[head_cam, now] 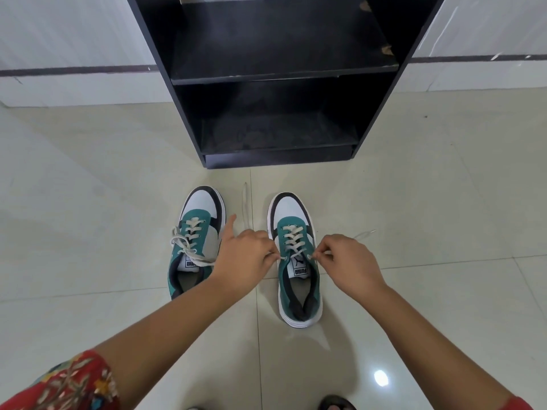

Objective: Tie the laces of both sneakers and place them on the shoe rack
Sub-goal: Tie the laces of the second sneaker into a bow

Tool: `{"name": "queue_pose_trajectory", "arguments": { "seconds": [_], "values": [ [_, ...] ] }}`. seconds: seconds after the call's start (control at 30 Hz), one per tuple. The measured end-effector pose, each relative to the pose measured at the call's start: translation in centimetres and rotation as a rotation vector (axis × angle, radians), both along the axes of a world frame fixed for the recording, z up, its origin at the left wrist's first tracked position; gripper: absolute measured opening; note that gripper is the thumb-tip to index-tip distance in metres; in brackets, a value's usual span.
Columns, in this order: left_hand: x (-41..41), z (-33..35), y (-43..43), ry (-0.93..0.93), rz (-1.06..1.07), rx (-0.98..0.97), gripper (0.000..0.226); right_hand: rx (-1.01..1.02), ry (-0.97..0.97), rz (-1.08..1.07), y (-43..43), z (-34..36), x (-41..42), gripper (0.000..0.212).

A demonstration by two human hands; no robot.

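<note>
Two teal, white and black sneakers stand side by side on the tiled floor, toes toward the rack. The left sneaker (195, 241) carries a tied bow in its white laces. Over the right sneaker (296, 258), my left hand (247, 255) pinches the left lace end and my right hand (344, 258) pinches the right lace end, both just beside the top eyelets. The loose lace ends trail blurred, one toward the rack between the shoes, one off to the right. The black shoe rack (275, 75) stands straight ahead with bare shelves.
A white wall with a dark stripe (74, 71) runs behind the rack on both sides. Glossy beige floor tiles (444, 187) surround the shoes. A sandalled foot (337, 403) shows at the bottom edge.
</note>
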State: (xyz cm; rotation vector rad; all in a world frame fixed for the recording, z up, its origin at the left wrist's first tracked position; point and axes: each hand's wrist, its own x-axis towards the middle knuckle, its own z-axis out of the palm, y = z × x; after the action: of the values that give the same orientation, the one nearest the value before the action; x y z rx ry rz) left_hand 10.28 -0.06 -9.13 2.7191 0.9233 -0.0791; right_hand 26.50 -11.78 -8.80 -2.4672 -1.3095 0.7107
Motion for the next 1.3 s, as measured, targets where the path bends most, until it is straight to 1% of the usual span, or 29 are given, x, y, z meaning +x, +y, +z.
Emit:
{"name": "queue_pose_trajectory", "arguments": {
  "seconds": [0.17,0.37,0.6,0.8,0.9,0.93,0.97,1.0,1.03,1.07,1.1,1.13,1.17,1.2,1.27,1.3],
  "values": [
    [-0.9,-0.1,0.3,0.084,-0.015,0.070,0.024,0.011,-0.047,-0.093,-1.3,-0.6,1.2,0.014],
    [-1.7,-0.6,1.1,0.078,0.099,-0.054,0.021,-0.013,-0.060,-0.128,-2.1,-0.9,1.5,0.017],
    [-2.5,-1.1,1.5,0.129,0.092,-0.031,0.022,-0.048,-0.085,-0.107,-2.4,-1.1,1.4,0.018],
    [-3.1,-1.2,1.6,0.084,0.077,0.029,0.020,-0.061,-0.089,-0.121,-2.6,-1.1,1.8,0.017],
    [-3.3,-1.6,1.5,0.012,0.066,0.069,0.013,-0.077,-0.034,-0.032,-2.5,-1.2,1.0,0.011],
    [-3.4,-1.7,1.3,-0.008,0.067,0.086,0.008,-0.084,-0.041,0.011,-2.5,-1.2,0.5,0.009],
    [-3.4,-1.8,1.1,-0.036,0.072,0.115,0.006,-0.062,-0.099,0.043,-2.6,-1.3,0.1,0.010],
    [-3.3,-1.6,0.6,-0.064,0.084,0.130,0.014,-0.017,-0.185,0.053,-2.7,-1.3,-0.4,0.017],
    [-3.1,-1.4,0.0,-0.113,0.085,0.121,0.021,0.057,-0.253,0.033,-2.8,-1.1,-0.8,0.023],
    [-3.1,-1.1,-0.7,-0.174,0.090,0.080,0.022,0.136,-0.281,-0.007,-2.8,-0.9,-1.1,0.024],
    [-2.9,-0.8,-1.4,-0.241,0.108,-0.015,0.019,0.186,-0.254,-0.040,-2.8,-0.6,-1.5,0.023],
    [-2.7,-0.4,-2.2,-0.294,0.158,-0.154,0.015,0.198,-0.195,-0.068,-2.8,-0.6,-1.8,0.021],
    [-2.5,-0.3,-2.8,-0.326,0.217,-0.289,0.013,0.177,-0.125,-0.087,-2.8,-0.7,-2.1,0.020],
    [-2.5,-0.5,-3.4,-0.339,0.245,-0.358,0.015,0.140,-0.068,-0.093,-2.7,-0.8,-2.5,0.019],
    [-2.6,-1.5,-4.1,-0.331,0.175,-0.349,0.026,0.087,-0.023,-0.101,-2.4,-1.2,-2.9,0.014],
    [-2.6,-2.0,-4.1,-0.321,0.117,-0.311,0.030,0.082,-0.024,-0.105,-2.3,-1.4,-2.9,0.012]
  ]
}}
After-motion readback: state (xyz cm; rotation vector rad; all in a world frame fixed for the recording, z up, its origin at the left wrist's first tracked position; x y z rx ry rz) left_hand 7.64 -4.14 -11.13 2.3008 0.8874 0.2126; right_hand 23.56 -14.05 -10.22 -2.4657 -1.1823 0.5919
